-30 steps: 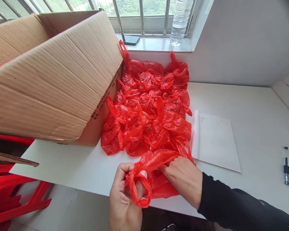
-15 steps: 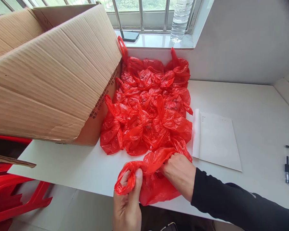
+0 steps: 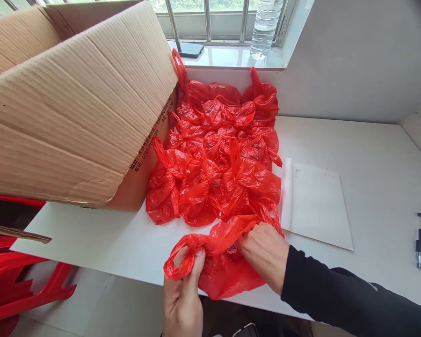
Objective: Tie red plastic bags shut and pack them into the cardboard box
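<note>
A red plastic bag (image 3: 228, 276) lies at the table's front edge, its mouth partly open. My left hand (image 3: 184, 292) grips one of its looped handles, thumb pressed on the plastic. My right hand (image 3: 263, 250) reaches into the mouth of the bag; its fingers are hidden inside. A small item with a pale printed label (image 3: 232, 248) shows in the opening beside my right hand. Just behind, several knotted red bags (image 3: 214, 159) sit packed together in rows on the white table (image 3: 154, 245).
A large open cardboard box (image 3: 91, 107) stands at the left. On the right lie a notepad (image 3: 321, 206) and a pen (image 3: 420, 252). A phone (image 3: 191, 49) and a water bottle (image 3: 264, 30) rest on the windowsill. Red plastic stools (image 3: 38, 299) stand at lower left.
My left hand has drawn the bag's handle slightly left. My right hand has shifted a little to the right inside the bag, and the printed label shows more clearly.
</note>
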`<state>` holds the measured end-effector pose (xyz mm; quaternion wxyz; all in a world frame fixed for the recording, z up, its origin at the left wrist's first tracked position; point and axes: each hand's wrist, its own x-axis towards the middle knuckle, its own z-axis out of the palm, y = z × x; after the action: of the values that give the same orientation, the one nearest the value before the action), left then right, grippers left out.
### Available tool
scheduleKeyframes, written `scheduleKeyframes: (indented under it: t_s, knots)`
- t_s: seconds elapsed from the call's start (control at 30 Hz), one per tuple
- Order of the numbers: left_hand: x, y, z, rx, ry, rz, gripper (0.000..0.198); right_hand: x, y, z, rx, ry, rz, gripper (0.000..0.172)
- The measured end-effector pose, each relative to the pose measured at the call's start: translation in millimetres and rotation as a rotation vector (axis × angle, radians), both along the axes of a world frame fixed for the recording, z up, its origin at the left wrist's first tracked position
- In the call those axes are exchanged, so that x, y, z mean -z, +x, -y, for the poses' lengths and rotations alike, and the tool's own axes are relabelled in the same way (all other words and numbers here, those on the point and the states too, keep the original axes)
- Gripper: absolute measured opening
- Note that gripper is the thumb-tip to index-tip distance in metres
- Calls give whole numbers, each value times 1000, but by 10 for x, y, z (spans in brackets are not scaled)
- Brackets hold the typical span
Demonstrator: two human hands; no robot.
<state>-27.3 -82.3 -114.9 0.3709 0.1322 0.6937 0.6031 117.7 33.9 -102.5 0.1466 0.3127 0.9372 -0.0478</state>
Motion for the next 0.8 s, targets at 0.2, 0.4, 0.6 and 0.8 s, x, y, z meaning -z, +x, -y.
scheduleKeyframes:
  t_s: [0.2,0.4,0.6,0.8]
  knots:
    - [-16,-39,-51,-11,-19,31,27,-150,29,103,-110,-69,-297,28]
    - [-75,27,-78,-14,42,9,24,-31,41,162,-50,-119,-48,18]
    - [-221,126,-100,82,-57,40,34,-251,201,107,26,-22,-50,19]
    - [-320,204,-168,104,-137,32,43,-258,336,-41,155,-48,142,28]
